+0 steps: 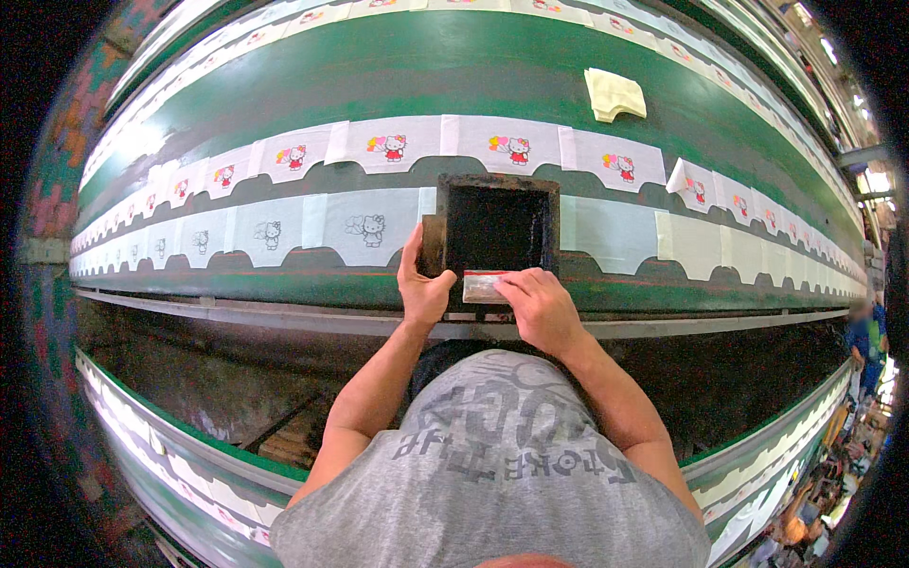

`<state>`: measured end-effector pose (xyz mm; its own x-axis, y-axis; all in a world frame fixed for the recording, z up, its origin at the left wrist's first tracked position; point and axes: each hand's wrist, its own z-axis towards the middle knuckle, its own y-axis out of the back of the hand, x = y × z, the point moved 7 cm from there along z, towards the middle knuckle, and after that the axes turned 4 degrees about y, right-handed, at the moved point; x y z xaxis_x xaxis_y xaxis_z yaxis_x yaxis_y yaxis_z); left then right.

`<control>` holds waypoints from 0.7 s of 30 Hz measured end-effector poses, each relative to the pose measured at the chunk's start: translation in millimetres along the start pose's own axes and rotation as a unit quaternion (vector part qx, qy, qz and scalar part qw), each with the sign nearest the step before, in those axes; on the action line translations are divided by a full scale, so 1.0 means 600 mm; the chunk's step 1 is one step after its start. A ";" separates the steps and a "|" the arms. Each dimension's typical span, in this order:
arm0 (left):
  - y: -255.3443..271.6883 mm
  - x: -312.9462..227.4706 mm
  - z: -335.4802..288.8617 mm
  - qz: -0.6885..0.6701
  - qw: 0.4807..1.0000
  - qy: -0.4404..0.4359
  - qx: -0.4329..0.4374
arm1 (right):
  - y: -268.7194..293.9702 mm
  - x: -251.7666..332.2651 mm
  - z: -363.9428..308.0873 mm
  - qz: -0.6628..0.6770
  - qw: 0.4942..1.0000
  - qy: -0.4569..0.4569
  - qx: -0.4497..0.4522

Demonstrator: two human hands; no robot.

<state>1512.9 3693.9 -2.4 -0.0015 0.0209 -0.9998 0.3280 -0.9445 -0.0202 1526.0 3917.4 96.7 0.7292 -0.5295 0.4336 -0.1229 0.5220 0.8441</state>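
Note:
A dark rectangular printing screen [556,225] lies over the near row of fabric pieces on the green table. My left hand [423,289] is closed on the wooden piece at its left edge, fingers along the side and thumb toward the near corner. In my right hand [544,305] is a small, pale squeegee [481,288] with a red upper edge, held at the screen's near edge. Left of the screen, a light blue fabric piece [365,227] bears a dark outline of a cat figure. To the right, a light blue piece [614,232] shows no print.
Beyond the screen runs a row of white pieces [398,142] with coloured cat prints. Cream pieces [699,248] continue the near row rightward. A folded cream cloth [615,95] lies farther back. A metal rail [256,310] borders the table; another table [194,478] stands behind me.

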 end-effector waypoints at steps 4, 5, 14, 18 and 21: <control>-0.001 0.001 0.001 0.038 0.999 -0.001 -0.007 | -0.011 0.003 0.019 -0.057 0.997 -0.005 0.054; -0.001 0.005 0.001 0.034 0.999 0.011 -0.006 | -0.011 0.000 0.025 -0.050 0.996 -0.012 0.074; -0.002 0.007 0.003 -0.021 0.999 0.047 0.009 | -0.009 -0.111 0.117 0.049 0.983 -0.044 0.170; 0.010 0.027 0.010 0.002 0.999 0.030 0.024 | -0.009 -0.156 0.178 -0.029 0.996 -0.014 0.087; 0.013 0.027 0.013 0.009 0.999 0.030 0.038 | -0.013 -0.171 0.189 -0.037 0.997 -0.045 0.046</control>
<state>1508.1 3684.1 -19.0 0.0610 0.0210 -0.9979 0.2553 -0.9668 -0.0047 1375.7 3892.0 81.4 0.6759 -0.6237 0.3926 -0.1361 0.4179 0.8982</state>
